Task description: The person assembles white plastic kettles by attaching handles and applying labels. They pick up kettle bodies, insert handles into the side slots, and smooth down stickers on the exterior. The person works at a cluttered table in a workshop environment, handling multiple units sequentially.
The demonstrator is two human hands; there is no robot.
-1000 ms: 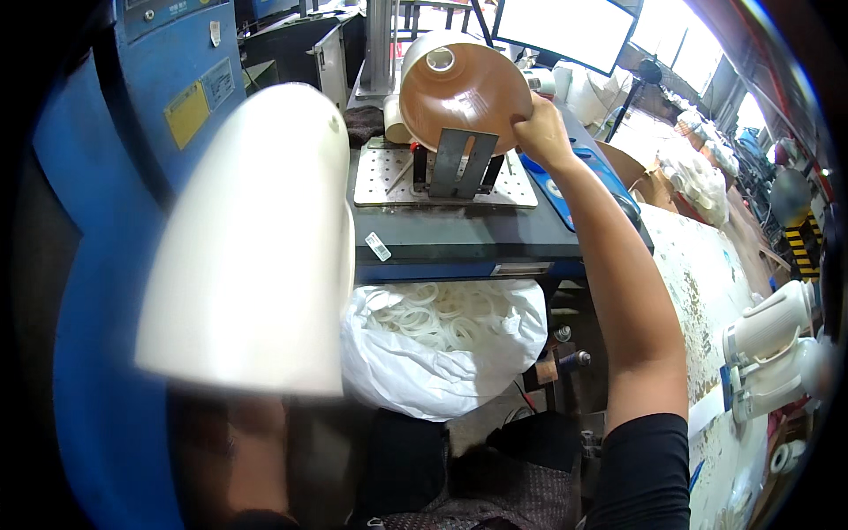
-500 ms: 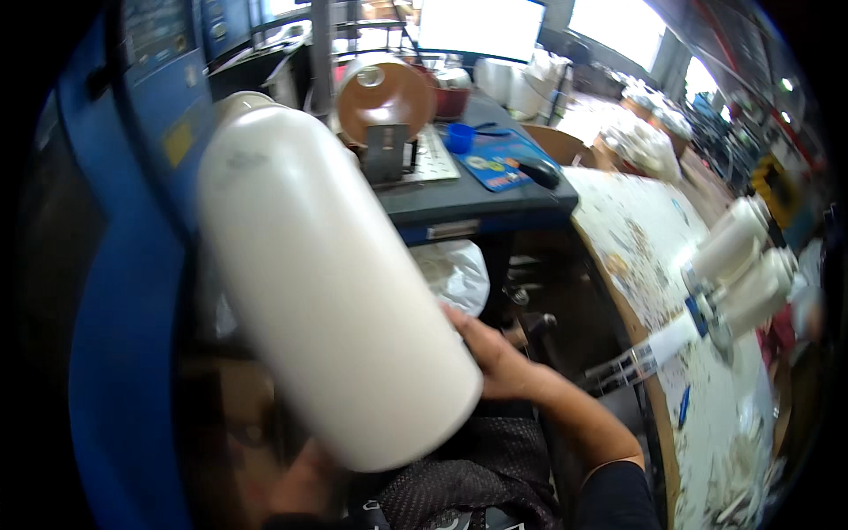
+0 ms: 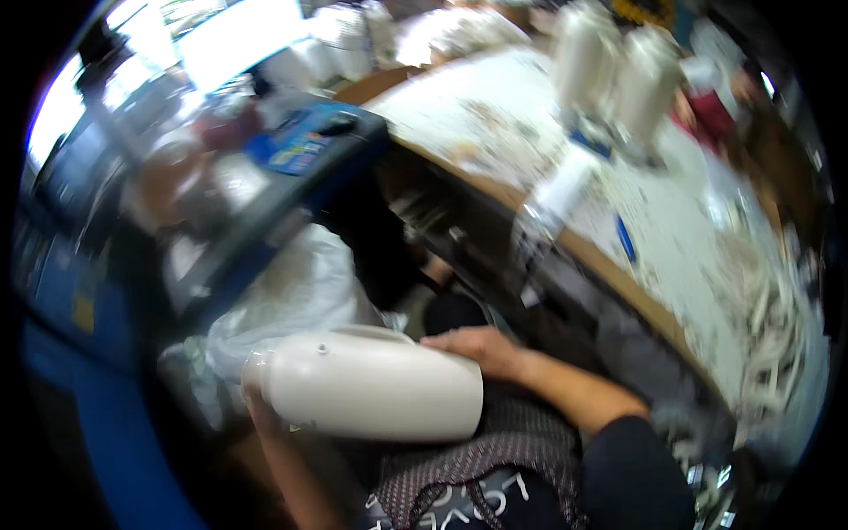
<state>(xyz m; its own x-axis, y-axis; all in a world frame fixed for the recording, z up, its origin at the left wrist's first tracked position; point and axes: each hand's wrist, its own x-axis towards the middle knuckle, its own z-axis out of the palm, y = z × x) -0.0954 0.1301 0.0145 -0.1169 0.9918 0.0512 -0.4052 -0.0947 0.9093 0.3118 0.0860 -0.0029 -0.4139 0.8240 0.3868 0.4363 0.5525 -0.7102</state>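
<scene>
A smooth cream cylinder (image 3: 380,389) is held on its side toward seven o'clock, narrower end turned to nine.

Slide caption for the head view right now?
Left hand and right hand holding a cream flask-shaped shell sideways beside a worn white workbench.

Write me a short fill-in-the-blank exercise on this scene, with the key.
1. The right hand touches the cream flask shell near its wider end, the ____ hand its narrower end.
2. On the worktable, the pen is coloured ____.
3. Upright on that worktable are ____ cream flasks.
4. The plastic bag by the desk is ____.

Missing words: left; blue; two; white.
</scene>
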